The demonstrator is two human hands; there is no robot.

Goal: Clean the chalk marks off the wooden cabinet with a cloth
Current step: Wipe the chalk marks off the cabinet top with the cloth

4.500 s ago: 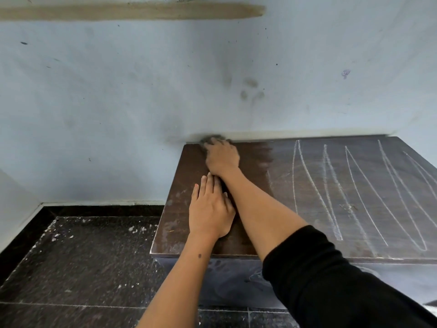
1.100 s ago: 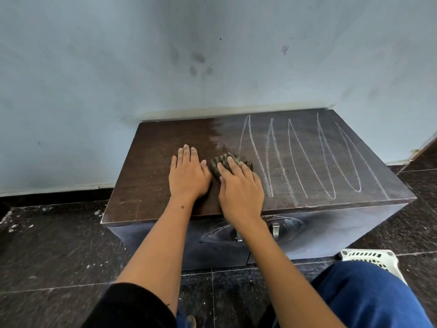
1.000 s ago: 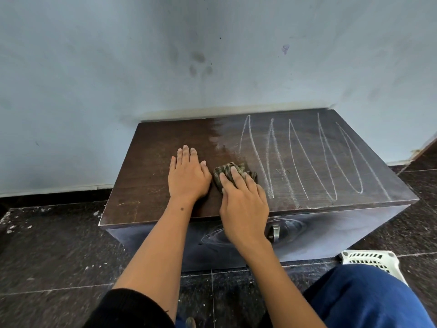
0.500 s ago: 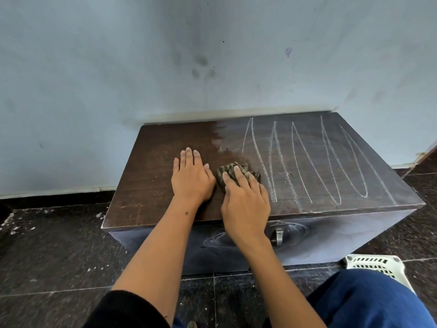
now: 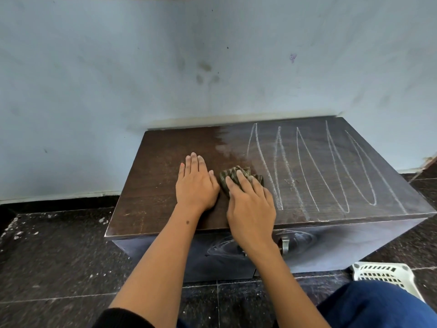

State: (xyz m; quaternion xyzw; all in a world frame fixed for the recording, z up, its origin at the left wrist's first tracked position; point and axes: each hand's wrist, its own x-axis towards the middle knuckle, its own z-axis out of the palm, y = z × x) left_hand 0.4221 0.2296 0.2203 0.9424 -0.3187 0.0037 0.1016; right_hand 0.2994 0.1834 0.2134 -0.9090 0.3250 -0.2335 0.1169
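Observation:
A low dark wooden cabinet (image 5: 156, 176) stands against the wall. White chalk marks (image 5: 331, 171) run in long loops over the right half of its top; the left half is dark and bare. My right hand (image 5: 250, 204) presses a crumpled dark striped cloth (image 5: 233, 175) onto the top, just left of the first chalk line, with straight fingers lying over it. My left hand (image 5: 196, 183) rests flat on the wood right beside the cloth. Fainter chalk loops (image 5: 295, 240) show on the cabinet's front around a metal handle (image 5: 285, 243).
A pale blue stained wall (image 5: 212, 67) rises directly behind the cabinet. Dark speckled floor tiles (image 5: 54, 252) surround it. A white plastic basket (image 5: 383, 273) sits on the floor at the lower right, next to my blue-clad knee (image 5: 369, 306).
Since 4.5 s ago my right hand brought the cloth from the back left corner to the middle front. Over the last second both hands have barely shifted; the view moved slightly.

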